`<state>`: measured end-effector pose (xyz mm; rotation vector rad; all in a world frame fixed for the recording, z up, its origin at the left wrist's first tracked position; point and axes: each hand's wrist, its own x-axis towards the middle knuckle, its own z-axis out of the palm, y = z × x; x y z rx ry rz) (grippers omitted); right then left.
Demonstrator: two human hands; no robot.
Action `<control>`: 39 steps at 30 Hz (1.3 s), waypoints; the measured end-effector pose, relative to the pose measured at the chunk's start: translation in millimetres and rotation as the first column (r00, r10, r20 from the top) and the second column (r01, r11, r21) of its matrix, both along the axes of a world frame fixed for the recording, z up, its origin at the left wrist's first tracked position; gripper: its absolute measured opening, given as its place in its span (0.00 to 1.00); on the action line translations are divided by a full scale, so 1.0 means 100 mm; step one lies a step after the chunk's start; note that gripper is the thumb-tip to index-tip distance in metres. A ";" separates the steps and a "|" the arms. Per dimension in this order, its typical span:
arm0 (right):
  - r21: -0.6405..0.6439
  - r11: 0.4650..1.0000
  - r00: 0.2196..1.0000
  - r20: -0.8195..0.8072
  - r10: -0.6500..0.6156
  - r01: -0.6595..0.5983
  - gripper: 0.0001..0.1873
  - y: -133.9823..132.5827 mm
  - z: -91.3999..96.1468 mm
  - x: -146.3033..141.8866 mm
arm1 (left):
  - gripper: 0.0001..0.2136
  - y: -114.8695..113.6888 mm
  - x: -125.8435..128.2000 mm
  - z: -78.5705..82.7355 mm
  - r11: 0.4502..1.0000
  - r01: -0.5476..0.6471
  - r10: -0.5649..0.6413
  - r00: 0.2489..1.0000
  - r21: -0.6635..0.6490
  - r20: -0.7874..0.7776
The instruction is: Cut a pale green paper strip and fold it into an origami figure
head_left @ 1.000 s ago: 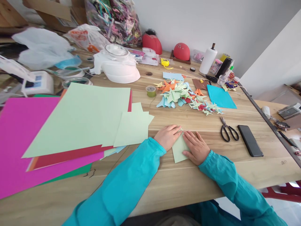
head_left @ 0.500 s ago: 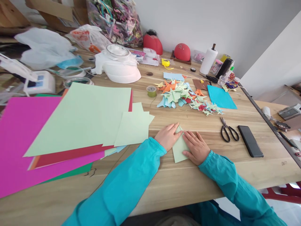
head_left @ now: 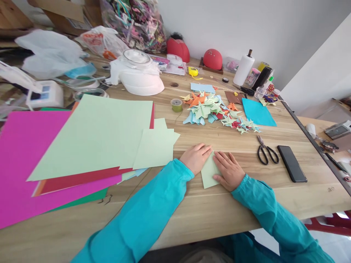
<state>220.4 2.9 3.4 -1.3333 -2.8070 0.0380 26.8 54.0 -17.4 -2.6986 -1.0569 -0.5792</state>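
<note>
A small pale green folded paper (head_left: 208, 173) lies on the wooden table (head_left: 219, 215) between my two hands. My left hand (head_left: 195, 157) rests on its left edge, fingers stretched flat and pressing down. On its right side lies my right hand (head_left: 229, 171), fingers flat on the sheet and thumb along its lower edge. Both arms wear teal sleeves. Beyond the hands sits a pile of folded paper cranes (head_left: 212, 111) in green, orange, blue and red.
Large sheets of pink, red and pale green paper (head_left: 90, 138) lie stacked at left. Black scissors (head_left: 265, 151) and a black phone (head_left: 291, 162) rest at right, a blue sheet (head_left: 256, 113) behind them. A green thread spool (head_left: 176, 105), a white appliance (head_left: 137, 75) and clutter fill the back.
The raised tip of the small green paper has been pressed down flat under my fingers. My hands have stayed nearly in place.
</note>
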 end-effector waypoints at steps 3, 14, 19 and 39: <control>0.006 1.000 1.000 -0.003 0.000 0.000 0.33 0.00 0.00 0.00 | 0.16 0.00 0.00 0.02 1.000 -0.007 0.007 1.000 -0.002 -0.014; 0.009 1.000 1.000 0.002 -0.003 0.003 0.33 0.00 0.01 0.00 | 0.15 -0.03 0.02 0.01 0.996 -0.080 0.080 0.997 -0.028 -0.012; -0.003 1.000 1.000 0.004 -0.004 0.004 0.33 0.00 0.01 0.00 | 0.15 -0.03 0.03 0.01 0.992 -0.111 0.112 0.993 -0.053 0.024; -0.007 1.000 1.000 -0.007 0.000 0.000 0.33 0.00 -0.01 -0.01 | 0.15 -0.05 0.04 0.09 0.998 -0.058 0.059 0.994 0.018 -0.088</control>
